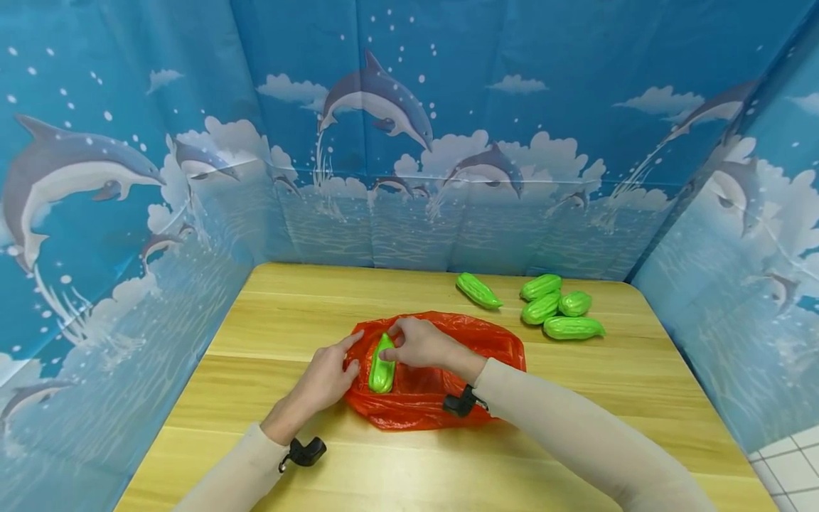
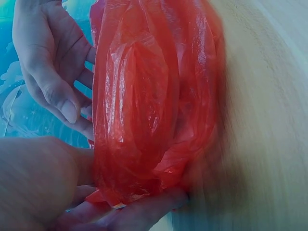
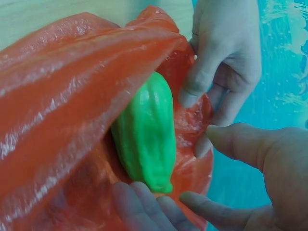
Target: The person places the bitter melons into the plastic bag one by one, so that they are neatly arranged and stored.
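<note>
A red plastic bag [image 1: 441, 412] lies spread on the table with its mouth open. One bright green bitter melon [image 1: 382, 373] is in the bag's left end, seen in the right wrist view partly under a fold of red film. My left hand [image 1: 326, 377] holds the bag's left edge, thumb on the inner side, fingers along the outside. Over the melon's far tip is my right hand [image 1: 425, 343]; the right wrist view shows its loose fingers [image 3: 139, 207] beside that tip and the thumb spread apart. Through the film, the melon's shape shows in the left wrist view.
Several more bitter melons [image 1: 542, 308] lie grouped at the back right of the wooden table [image 1: 288, 306]. A single one [image 1: 478, 291] sits apart, left of that group. Dolphin-printed curtains [image 1: 409, 213] enclose the table's back and sides.
</note>
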Available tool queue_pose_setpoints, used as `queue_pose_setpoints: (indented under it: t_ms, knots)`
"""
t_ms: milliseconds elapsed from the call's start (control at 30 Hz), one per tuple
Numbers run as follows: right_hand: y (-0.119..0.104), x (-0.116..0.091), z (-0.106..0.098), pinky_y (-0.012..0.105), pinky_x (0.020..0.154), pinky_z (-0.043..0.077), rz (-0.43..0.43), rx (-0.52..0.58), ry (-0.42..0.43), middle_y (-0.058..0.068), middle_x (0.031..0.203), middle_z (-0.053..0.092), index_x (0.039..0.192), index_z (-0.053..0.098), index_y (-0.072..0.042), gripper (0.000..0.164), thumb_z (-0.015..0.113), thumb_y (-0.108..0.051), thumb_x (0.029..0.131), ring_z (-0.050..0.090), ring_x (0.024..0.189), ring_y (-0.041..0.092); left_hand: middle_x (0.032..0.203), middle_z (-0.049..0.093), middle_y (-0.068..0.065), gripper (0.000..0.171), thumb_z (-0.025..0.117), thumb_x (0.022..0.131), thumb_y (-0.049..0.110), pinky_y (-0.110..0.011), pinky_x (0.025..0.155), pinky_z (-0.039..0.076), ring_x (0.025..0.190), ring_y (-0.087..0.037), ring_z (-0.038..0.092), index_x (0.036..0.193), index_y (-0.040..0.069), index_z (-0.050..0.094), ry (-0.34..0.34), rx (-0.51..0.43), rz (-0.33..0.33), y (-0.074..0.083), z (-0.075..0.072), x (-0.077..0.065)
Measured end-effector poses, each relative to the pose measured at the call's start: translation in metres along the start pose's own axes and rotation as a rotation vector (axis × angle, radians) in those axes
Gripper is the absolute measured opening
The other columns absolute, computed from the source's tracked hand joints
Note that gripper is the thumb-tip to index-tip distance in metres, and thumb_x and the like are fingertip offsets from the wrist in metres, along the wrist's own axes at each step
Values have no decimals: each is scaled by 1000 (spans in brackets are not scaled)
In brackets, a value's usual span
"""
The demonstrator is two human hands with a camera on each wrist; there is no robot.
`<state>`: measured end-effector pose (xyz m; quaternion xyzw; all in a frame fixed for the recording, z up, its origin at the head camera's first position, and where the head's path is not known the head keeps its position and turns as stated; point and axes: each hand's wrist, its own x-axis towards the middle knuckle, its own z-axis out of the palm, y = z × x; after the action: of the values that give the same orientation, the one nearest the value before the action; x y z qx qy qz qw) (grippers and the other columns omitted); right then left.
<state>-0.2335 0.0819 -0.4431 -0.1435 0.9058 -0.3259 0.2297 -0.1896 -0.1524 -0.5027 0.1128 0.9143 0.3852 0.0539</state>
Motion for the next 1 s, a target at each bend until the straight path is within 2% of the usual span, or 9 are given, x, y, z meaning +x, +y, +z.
queue_pose_setpoints:
  t_ms: [200,300,500,600,767,1000]
  knots:
    - [4,-10,-11,50,107,67,-49,-20,22,15,144,77,155,70,-6,57,84,-37,109,76,124,28,65,51,2,64,68,112,2,-21,46,43,48,-9,50,175,5,53,4,-5,-2,1,1,-1]
    - [5,-13,-19,51,107,67,-82,-10,38,17,146,76,156,69,-7,54,82,-34,111,74,130,32,65,52,2,64,68,113,4,-20,46,44,48,-10,50,175,6,52,0,-14,-12,2,1,-2]
    - [10,-18,-35,49,102,70,-151,-24,79,22,151,74,158,68,-7,53,79,-32,113,79,123,32,65,53,2,64,68,113,4,-20,46,44,48,-10,50,175,6,52,3,-22,-33,3,1,-3]
    - [14,-21,-44,51,104,69,-170,-35,121,23,154,72,158,69,-8,51,78,-31,114,80,123,33,62,49,4,65,67,113,3,-20,46,41,47,-10,47,175,6,52,7,-25,-35,4,2,-3]
    - [28,-23,-61,53,110,68,-188,-19,188,22,156,72,159,68,-8,51,78,-28,114,78,129,38,59,45,5,65,68,113,3,-20,46,40,47,-9,46,175,7,52,2,-19,-36,2,4,-3]
    - [52,-22,-86,53,105,70,-185,3,261,22,157,69,160,68,-9,49,76,-26,115,78,129,40,60,47,4,65,67,113,4,-20,46,40,48,-10,47,176,8,52,9,-34,-43,2,5,-1]
